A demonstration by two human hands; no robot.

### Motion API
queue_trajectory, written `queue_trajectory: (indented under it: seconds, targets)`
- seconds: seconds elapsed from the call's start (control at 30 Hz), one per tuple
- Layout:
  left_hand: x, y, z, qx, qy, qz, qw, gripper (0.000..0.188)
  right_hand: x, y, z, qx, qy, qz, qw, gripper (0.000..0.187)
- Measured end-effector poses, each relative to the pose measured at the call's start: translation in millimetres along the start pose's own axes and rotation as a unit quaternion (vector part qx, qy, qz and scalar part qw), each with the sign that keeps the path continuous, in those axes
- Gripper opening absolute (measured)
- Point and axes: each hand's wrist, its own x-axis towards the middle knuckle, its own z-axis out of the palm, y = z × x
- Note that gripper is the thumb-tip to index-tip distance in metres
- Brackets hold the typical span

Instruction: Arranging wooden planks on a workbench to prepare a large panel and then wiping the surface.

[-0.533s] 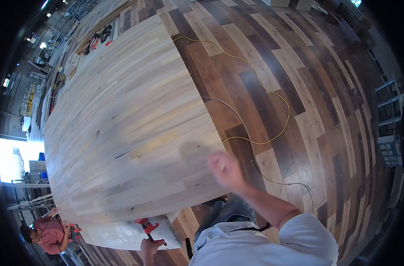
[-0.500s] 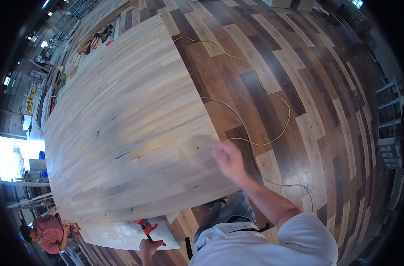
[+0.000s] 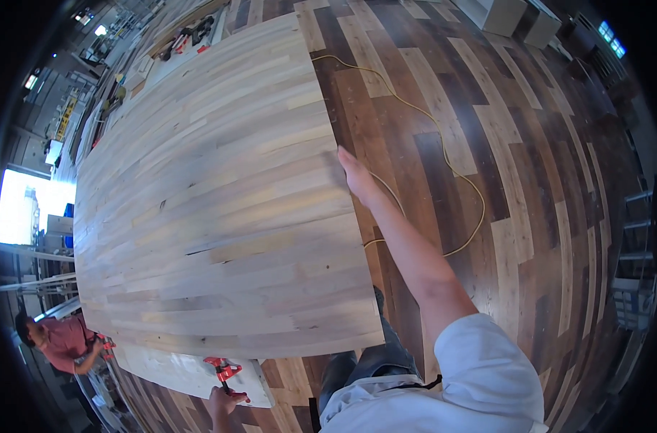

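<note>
A large pale wooden panel [image 3: 220,187], made of many glued strips, fills the left and middle of the view. At its right edge, my right arm is stretched forward. My right hand [image 3: 352,172] is seen edge-on against that edge, fingers extended; its palm is hidden. At the bottom, my left hand [image 3: 222,400] is closed around the dark handle of a red bar clamp [image 3: 224,369]. The clamp sits by the panel's near edge, above a white board [image 3: 252,382] that sticks out from underneath.
A co-worker in a red shirt [image 3: 67,345] stands at the far lower left, hands at another red clamp [image 3: 107,346]. A yellow cord [image 3: 444,144] loops over the plank floor [image 3: 516,187] on the right. Tools [image 3: 191,36] lie beyond the panel, and boxes [image 3: 505,18] stand at the back.
My right hand has moved forward from over the panel's near right corner to farther along its right edge. The view has shifted slightly. My left hand stays on the clamp.
</note>
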Motion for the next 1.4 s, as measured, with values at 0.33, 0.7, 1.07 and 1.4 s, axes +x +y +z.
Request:
queue_trajectory:
  seconds: [0.33,0.7,1.07,1.4]
  targets:
    - [-7.0,31.3,-15.1,0.020,-0.049,-0.041,0.998,0.046,121.7,-21.7,-10.9,-0.137,0.038,-0.019,0.990,0.051]
    - [-33.1,42.0,-20.0,0.033,0.050,-0.080,0.995,0.048,-253.1,-72.6,122.9,-0.062,-0.157,-0.179,0.969,0.020]
    - [-6.3,-36.5,14.4,-0.449,0.025,-0.023,0.893,0.038,-443.8,43.2,331.6,-0.172,-0.547,0.205,0.793,0.085]
    - [90.1,-71.5,83.5,-0.737,-0.391,0.002,0.551,0.047,-483.1,78.2,473.4,-0.324,-0.255,0.433,0.802,0.109]
